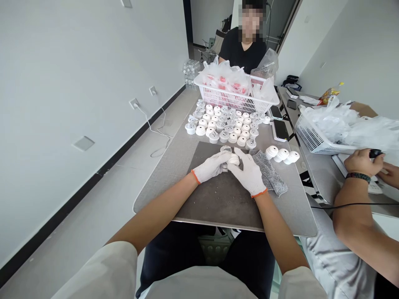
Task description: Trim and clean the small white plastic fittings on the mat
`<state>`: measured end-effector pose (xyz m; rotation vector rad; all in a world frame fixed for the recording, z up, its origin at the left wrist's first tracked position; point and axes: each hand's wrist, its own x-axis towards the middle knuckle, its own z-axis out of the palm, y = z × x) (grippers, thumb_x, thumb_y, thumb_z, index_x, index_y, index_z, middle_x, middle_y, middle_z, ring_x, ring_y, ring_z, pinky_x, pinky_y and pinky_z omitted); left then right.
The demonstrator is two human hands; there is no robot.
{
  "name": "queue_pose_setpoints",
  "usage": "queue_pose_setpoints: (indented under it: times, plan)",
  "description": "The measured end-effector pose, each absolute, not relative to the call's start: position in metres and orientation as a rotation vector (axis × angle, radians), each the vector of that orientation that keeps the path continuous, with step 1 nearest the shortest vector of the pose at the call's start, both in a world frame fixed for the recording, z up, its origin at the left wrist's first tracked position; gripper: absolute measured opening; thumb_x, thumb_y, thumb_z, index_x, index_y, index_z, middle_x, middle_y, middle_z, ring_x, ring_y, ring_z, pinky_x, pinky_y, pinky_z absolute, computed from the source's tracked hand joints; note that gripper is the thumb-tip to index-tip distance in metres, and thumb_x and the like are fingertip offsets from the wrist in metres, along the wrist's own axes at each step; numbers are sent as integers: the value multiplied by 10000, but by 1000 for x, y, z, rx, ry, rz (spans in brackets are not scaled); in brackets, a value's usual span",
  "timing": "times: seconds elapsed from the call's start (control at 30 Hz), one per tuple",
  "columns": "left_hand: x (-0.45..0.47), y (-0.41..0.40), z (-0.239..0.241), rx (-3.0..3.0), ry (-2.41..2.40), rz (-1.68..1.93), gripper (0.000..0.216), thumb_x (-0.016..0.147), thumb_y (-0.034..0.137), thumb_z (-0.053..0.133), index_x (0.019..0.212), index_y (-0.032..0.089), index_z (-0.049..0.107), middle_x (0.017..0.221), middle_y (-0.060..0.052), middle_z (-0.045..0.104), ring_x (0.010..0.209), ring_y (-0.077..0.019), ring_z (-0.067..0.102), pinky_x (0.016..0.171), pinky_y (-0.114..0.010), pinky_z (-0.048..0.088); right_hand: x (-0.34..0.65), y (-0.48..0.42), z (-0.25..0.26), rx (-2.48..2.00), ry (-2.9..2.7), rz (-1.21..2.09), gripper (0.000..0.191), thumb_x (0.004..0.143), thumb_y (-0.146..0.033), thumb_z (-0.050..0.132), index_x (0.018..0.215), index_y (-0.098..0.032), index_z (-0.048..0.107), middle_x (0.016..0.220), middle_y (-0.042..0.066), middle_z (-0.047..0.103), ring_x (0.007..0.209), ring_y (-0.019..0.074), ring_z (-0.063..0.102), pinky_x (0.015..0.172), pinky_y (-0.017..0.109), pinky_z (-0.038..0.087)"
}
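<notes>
Both my hands wear white knit gloves with orange cuffs, and they meet over a dark mat [218, 199]. Between them is a white stepped round plastic part [233, 159]. My left hand [213, 166] closes on its left side, while my right hand [248, 171] grips it from the right with thumb and fingers. Just behind the fingers sits another round part with a greyish face [225, 148], partly covered by the gloves. A grey knit glove or cloth [270, 172] lies to the right of my right hand. Beyond the mat stand rows of similar white round parts [230, 128].
A white basket [218, 96] of bagged pieces stands at the table's far end, with a person behind it. Three white parts [282, 155] sit at right, near phone-like devices [280, 130]. Another person's hands [363, 162] work at the neighbouring table beside a second basket [311, 137].
</notes>
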<state>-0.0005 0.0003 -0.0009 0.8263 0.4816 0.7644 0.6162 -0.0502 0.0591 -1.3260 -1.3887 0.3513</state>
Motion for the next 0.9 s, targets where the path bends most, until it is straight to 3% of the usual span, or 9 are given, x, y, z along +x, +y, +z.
queue_pose_setpoints:
  times: [0.17,0.37,0.43,0.53,0.63,0.73,0.8,0.9]
  plan:
    - [-2,-2,-4,874,428,791,335,760,377,821,970,147,699,988,-53,687,885,-138,640,792,-236,501,596,-50,54,-1419,-1269,356,819,701,-926,261,1344,-513,556,1056,8,692,1294,324,531,837,519,517]
    - [-5,-6,2,948,482,810,367,803,360,784,1131,207,718,1128,-51,682,1007,-162,645,876,-269,502,588,-59,74,-1370,-1468,283,608,742,-922,313,1189,-606,580,982,-31,690,1145,262,619,658,438,494]
    - [-6,-7,3,945,448,773,414,814,339,776,1204,224,695,1194,-60,674,1120,-193,634,991,-321,485,566,-65,88,-1303,-1500,220,564,776,-895,349,1144,-558,610,989,-62,693,1119,250,633,604,399,478]
    - [-7,-7,3,936,405,719,459,839,315,756,1282,243,657,1291,-68,650,1241,-224,592,1105,-396,436,478,-74,102,-1239,-1619,240,664,833,-870,267,1154,-431,649,1066,-108,696,1149,282,627,598,378,504]
    - [-6,-6,2,913,420,722,461,858,315,738,1306,264,639,1342,-64,631,1270,-228,576,1119,-417,432,337,-74,87,-1287,-1836,507,677,893,-810,224,1130,-387,696,1125,-113,697,1242,297,595,690,398,557]
    - [-3,-5,1,887,442,765,436,861,323,732,1285,276,643,1358,-61,624,1240,-219,591,1077,-398,464,215,-62,49,-1317,-1901,623,379,838,-704,566,1095,-467,715,1175,-131,691,1264,263,597,823,369,594]
    - [-2,-4,1,891,449,795,428,851,314,737,1268,282,645,1334,-52,631,1188,-199,612,1033,-365,486,173,-55,27,-1346,-1859,594,334,825,-621,645,1123,-484,712,1248,-119,662,1295,266,576,977,393,575]
    - [-2,-4,4,924,423,826,403,827,283,748,1220,270,659,1274,-37,645,1125,-173,628,972,-314,502,163,-52,11,-1373,-1820,542,349,864,-579,623,1181,-457,704,1358,-107,595,1361,277,514,1148,443,481]
